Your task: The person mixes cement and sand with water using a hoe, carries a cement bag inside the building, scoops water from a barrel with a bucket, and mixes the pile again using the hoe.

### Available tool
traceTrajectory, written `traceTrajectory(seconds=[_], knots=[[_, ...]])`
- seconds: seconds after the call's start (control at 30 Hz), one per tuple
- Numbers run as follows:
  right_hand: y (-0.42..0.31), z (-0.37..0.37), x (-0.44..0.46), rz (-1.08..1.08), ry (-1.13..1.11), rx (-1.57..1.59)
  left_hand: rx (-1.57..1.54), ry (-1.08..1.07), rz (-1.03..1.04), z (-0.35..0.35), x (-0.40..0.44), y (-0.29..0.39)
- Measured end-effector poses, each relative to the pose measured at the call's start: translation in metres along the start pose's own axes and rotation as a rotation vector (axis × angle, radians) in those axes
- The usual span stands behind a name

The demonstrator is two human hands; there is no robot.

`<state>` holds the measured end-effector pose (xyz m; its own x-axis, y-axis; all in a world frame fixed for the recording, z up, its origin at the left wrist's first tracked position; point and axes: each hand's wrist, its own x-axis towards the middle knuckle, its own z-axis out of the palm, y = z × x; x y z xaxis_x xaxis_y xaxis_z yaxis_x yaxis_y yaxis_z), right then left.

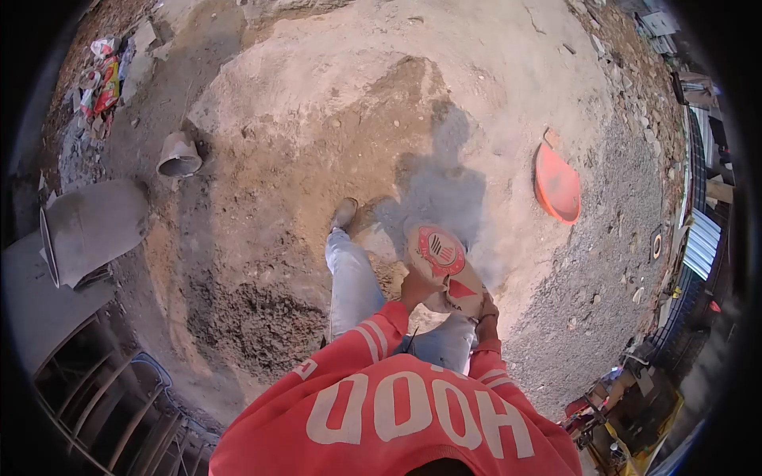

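A brown paper cement bag [463,279] with a red round print is in front of my legs, its printed end pointing away from me. My left hand [417,287] is closed on the bag's near left side. On its near right edge, my right hand [487,316] is closed as well; some of its fingers are hidden. Grey powder or dust [486,238] spreads over the ground around the bag's far end, partly within my shadow.
An orange-red basin [558,182] lies to the right on the sand. Grey gravel [571,325] borders it. To the left are a grey bucket [179,155] and a large barrel [99,226], both on their sides. Litter [105,87] lies at the far left.
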<state>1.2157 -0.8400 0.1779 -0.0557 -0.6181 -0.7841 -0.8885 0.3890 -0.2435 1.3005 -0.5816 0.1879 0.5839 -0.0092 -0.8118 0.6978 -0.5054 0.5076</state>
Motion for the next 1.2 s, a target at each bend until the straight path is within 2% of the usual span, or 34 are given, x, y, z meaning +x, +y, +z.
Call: traceTrajectory(seconds=[0.07, 0.1, 0.13, 0.17, 0.27, 0.37, 0.4, 0.5, 0.57, 0.6, 0.67, 0.73, 0.8, 0.87, 0.93, 1.0, 1.03, 1.07, 1.1, 1.13, 1.17, 1.2], knots=[[0.042, 0.018, 0.006, -0.186, 0.082, 0.078, 0.011, -0.076, -0.005, -0.023, -0.007, 0.003], [0.067, 0.032, 0.028, -0.296, 0.115, 0.093, 0.017, -0.005, -0.038, -0.032, -0.005, 0.001], [0.065, 0.046, 0.008, -0.406, 0.145, 0.105, 0.022, 0.068, -0.076, -0.036, 0.000, -0.007], [0.061, 0.050, -0.008, -0.384, 0.123, -0.126, 0.034, 0.138, -0.120, -0.040, 0.003, -0.018], [0.071, 0.074, -0.060, -0.438, 0.083, -0.367, -0.061, 0.159, 0.032, -0.059, 0.012, -0.072], [0.090, 0.084, -0.105, -0.761, 0.141, -0.961, -0.073, 0.227, 0.138, -0.077, -0.005, -0.087], [0.108, 0.080, -0.092, -0.768, 0.158, -0.887, -0.069, 0.230, 0.165, -0.076, -0.015, -0.089], [0.155, 0.064, -0.052, -0.831, 0.215, -0.716, 0.224, 0.376, 0.249, -0.032, -0.012, -0.130], [0.114, 0.038, -0.067, -0.931, 0.272, -0.691, 0.174, 0.417, 0.234, -0.027, -0.011, -0.108], [0.083, 0.022, -0.091, -0.872, 0.431, -0.783, 0.158, 0.421, 0.222, -0.026, -0.019, -0.102], [0.069, -0.025, -0.059, -1.034, 0.529, -0.766, 0.159, 0.421, 0.212, -0.029, -0.035, -0.086], [0.067, -0.059, -0.080, -1.045, 0.458, -0.834, 0.121, 0.441, 0.229, -0.029, -0.048, -0.076], [0.076, -0.076, -0.097, -0.886, 0.388, -0.811, 0.062, 0.469, 0.256, -0.012, -0.061, -0.094], [0.092, -0.096, -0.102, -1.077, 0.407, -0.670, 0.067, 0.563, 0.405, -0.007, -0.080, -0.098], [0.086, -0.115, -0.096, -1.142, 0.357, -0.495, 0.045, 0.720, 0.609, 0.004, -0.080, -0.096], [0.056, -0.126, -0.118, -1.117, 0.187, -0.280, 0.028, 0.582, 0.432, -0.027, -0.124, -0.028], [0.044, -0.132, -0.110, -1.355, 0.139, -0.165, 0.023, 0.533, 0.385, -0.042, -0.137, 0.002], [0.021, -0.141, -0.149, -1.302, 0.158, -0.221, -0.069, 0.611, 0.500, -0.044, -0.134, 0.020], [-0.003, -0.147, -0.143, -1.369, 0.148, -0.228, -0.074, 0.577, 0.584, -0.058, -0.138, 0.043], [-0.023, -0.152, -0.161, -1.407, 0.127, -0.231, -0.080, 0.543, 0.560, -0.075, -0.148, 0.067], [-0.047, -0.154, -0.145, -1.310, 0.044, -0.239, -0.113, 0.582, 0.629, -0.088, -0.159, 0.087], [-0.054, -0.156, -0.197, -1.347, -0.088, -0.163, -0.142, 0.622, 0.707, -0.108, -0.173, 0.101]])
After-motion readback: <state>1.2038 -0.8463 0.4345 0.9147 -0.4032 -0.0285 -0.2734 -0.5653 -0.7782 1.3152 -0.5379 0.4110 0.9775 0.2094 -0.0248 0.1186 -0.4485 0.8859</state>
